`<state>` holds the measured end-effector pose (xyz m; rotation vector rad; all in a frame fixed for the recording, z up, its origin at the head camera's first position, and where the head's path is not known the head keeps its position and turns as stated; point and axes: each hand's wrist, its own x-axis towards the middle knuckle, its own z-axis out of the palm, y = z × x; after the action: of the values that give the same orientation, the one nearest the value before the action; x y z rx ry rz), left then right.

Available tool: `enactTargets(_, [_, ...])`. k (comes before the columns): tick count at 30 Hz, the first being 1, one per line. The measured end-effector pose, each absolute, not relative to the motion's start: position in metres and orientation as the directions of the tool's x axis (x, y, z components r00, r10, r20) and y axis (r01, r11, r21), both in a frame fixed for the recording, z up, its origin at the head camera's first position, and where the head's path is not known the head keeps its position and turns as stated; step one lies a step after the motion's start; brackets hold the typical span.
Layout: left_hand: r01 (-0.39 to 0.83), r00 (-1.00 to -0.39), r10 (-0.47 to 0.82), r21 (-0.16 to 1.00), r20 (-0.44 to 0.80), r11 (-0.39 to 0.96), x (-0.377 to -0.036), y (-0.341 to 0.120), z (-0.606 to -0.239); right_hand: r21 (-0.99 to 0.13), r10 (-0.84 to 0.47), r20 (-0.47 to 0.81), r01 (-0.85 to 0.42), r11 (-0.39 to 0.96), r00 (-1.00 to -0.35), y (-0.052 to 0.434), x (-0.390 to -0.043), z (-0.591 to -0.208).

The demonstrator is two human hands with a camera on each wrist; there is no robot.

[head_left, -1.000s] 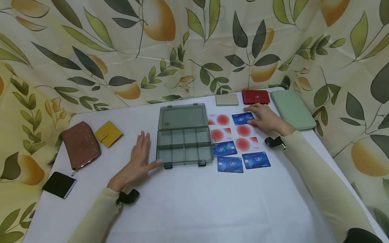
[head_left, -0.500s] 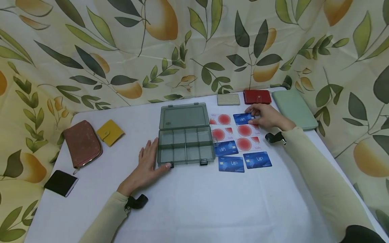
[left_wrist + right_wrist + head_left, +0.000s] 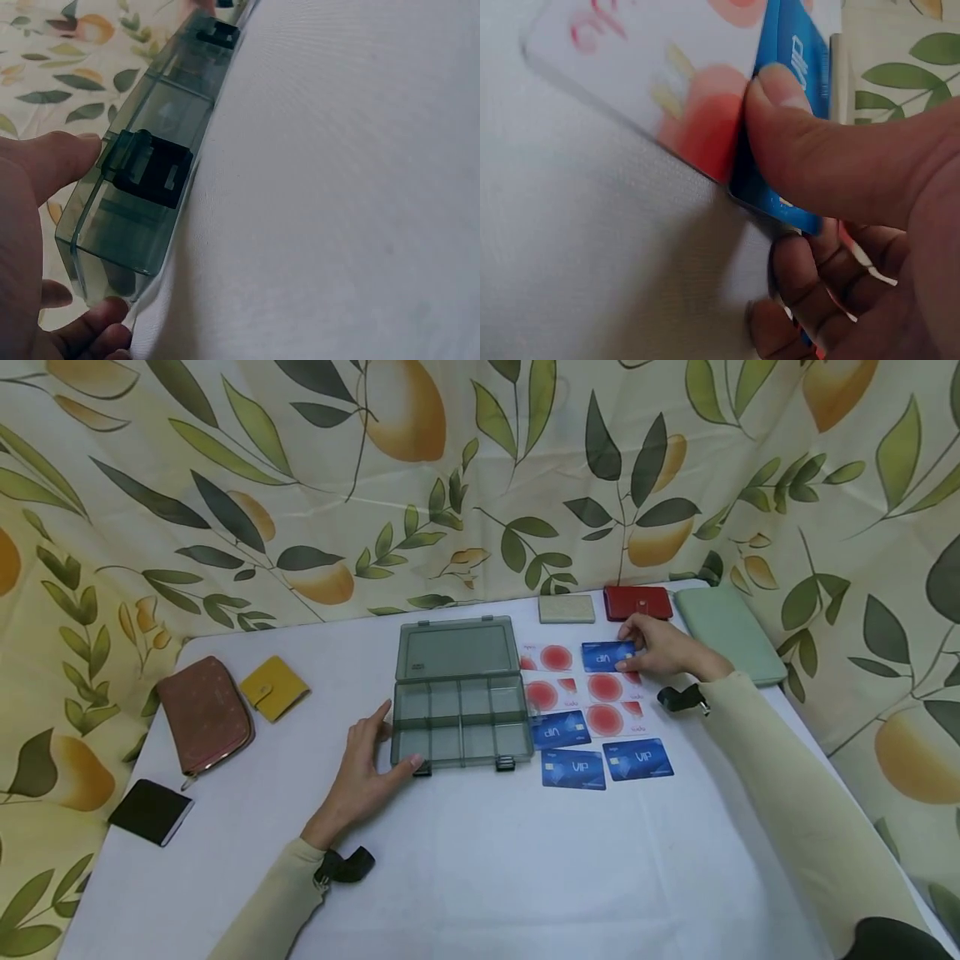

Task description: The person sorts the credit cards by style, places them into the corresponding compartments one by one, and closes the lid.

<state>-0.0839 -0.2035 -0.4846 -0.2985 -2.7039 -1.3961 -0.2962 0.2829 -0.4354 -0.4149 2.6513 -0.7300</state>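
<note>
Your right hand [image 3: 663, 647] pinches a blue VIP card [image 3: 606, 656] between thumb [image 3: 802, 142] and curled fingers at the far end of the card grid, its edge lifted over a white card with a red disc [image 3: 667, 82]. Your left hand [image 3: 367, 772] clasps the near left corner of the open grey compartment box [image 3: 459, 718], thumb beside the black latch [image 3: 150, 169], fingers against its side. The box sits mid-table [image 3: 480, 860], just left of the cards.
</note>
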Motion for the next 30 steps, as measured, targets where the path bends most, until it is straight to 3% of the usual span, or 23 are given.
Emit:
enactTargets(11, [0.255, -0.967, 0.159, 0.815, 0.201, 0.521, -0.086, -0.204, -0.487, -0.634, -0.358, -0.187, -0.166, 0.755, -0.915, 0.293, -0.289, -0.431])
enactTargets(18, [0.289, -0.957, 0.17, 0.816, 0.234, 0.501, -0.086, -0.206, -0.489, -0.841, -0.312, -0.129, -0.062, 0.537, -0.941, 0.277, -0.271, -0.41])
enactTargets(24, [0.3, -0.954, 0.175, 0.813, 0.245, 0.499, -0.086, -0.206, -0.49, -0.939, -0.256, -0.059, -0.033, 0.342, -0.965, 0.241, -0.246, -0.401])
enactTargets(30, [0.297, -0.954, 0.183, 0.815, 0.236, 0.497, -0.087, -0.206, -0.489, -0.975, -0.414, -0.068, -0.028, 0.222, -0.908, 0.198, -0.222, -0.399])
